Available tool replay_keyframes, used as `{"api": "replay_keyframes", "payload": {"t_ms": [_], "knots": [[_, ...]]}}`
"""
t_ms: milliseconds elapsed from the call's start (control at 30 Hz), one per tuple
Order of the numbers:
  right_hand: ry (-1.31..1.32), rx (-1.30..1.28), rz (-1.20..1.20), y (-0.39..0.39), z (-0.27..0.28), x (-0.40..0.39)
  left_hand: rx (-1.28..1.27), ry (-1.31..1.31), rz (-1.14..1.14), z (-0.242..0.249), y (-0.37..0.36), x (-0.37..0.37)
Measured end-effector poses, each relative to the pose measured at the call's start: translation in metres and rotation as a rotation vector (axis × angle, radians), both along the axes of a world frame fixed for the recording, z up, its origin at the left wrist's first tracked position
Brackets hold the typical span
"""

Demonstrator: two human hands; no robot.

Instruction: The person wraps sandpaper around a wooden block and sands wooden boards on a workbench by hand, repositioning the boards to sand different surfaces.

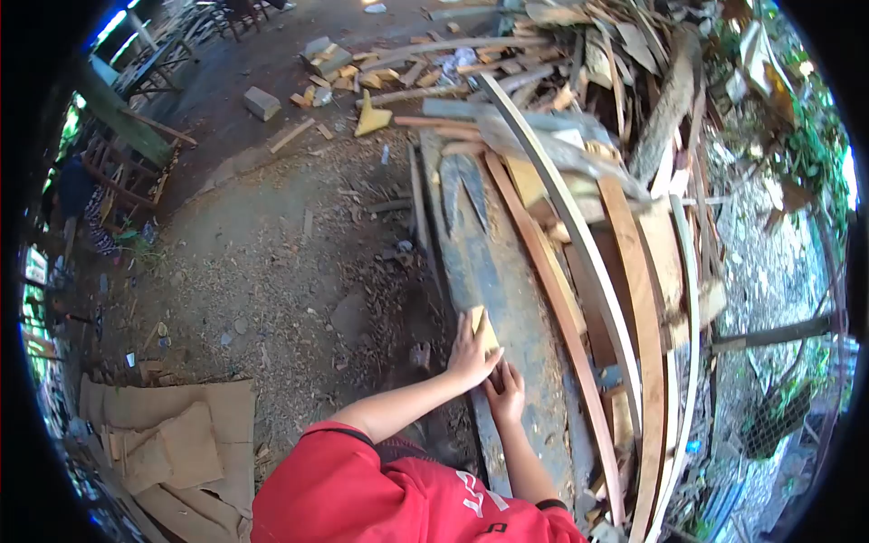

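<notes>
A small pale wood block (486, 335) lies on the worn, dark workbench (529, 362). My left hand (471, 355) holds the block from its left side, fingers along it and thumb toward the near end. Just below, my right hand (507, 398) is closed at the near end of the block, close to the left thumb. What its curled fingers hold, if anything, is hidden. Farther up, the bench carries a board with a V-shaped notch (464, 195).
Long wood strips (631, 271) run along the bench's right side. Behind them rises a heap of scrap wood (588, 63). Offcuts (339, 68) litter the dirt floor ahead. Flattened cardboard (231, 416) lies at lower left. Wire mesh (778, 421) stands at right.
</notes>
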State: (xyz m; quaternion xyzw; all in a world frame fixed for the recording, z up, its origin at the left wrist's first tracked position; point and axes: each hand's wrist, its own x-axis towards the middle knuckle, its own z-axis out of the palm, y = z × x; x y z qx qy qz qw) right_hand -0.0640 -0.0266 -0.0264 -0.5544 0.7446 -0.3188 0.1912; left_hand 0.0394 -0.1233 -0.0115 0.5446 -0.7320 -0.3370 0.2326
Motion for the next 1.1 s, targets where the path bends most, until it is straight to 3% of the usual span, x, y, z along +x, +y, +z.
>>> {"api": "replay_keyframes", "payload": {"t_ms": [133, 300, 467, 567, 700, 767, 867, 1000, 1100], "knots": [[-0.112, 0.019, -0.051, 0.082, 0.001, -0.020, -0.023, -0.056, -0.023, -0.011, 0.076, -0.046], [-0.020, 0.057, -0.141, 0.159, -0.003, -0.051, 0.072, -0.034, -0.098, -0.017, 0.153, -0.061], [0.145, 0.095, -0.243, 0.195, -0.010, -0.076, 0.096, -0.123, -0.266, -0.021, 0.139, -0.042], [0.177, 0.119, -0.250, 0.195, -0.014, -0.086, 0.177, -0.381, -0.275, -0.012, 0.099, -0.027], [0.163, 0.129, -0.211, 0.171, 0.006, -0.090, 0.267, -0.596, -0.237, -0.016, 0.047, -0.024], [0.202, 0.158, -0.198, 0.145, 0.010, -0.102, 0.439, -0.651, -0.300, -0.019, 0.026, -0.031], [0.202, -0.060, -0.132, 0.082, 0.013, -0.135, 0.452, -0.761, -0.328, -0.024, 0.027, -0.041], [0.135, 0.002, -0.170, -0.014, 0.008, -0.176, 0.556, -0.768, -0.376, -0.021, 0.020, -0.042], [0.238, 0.063, -0.115, -0.068, -0.017, -0.200, 0.600, -0.744, -0.355, -0.015, 0.019, -0.042]]}}
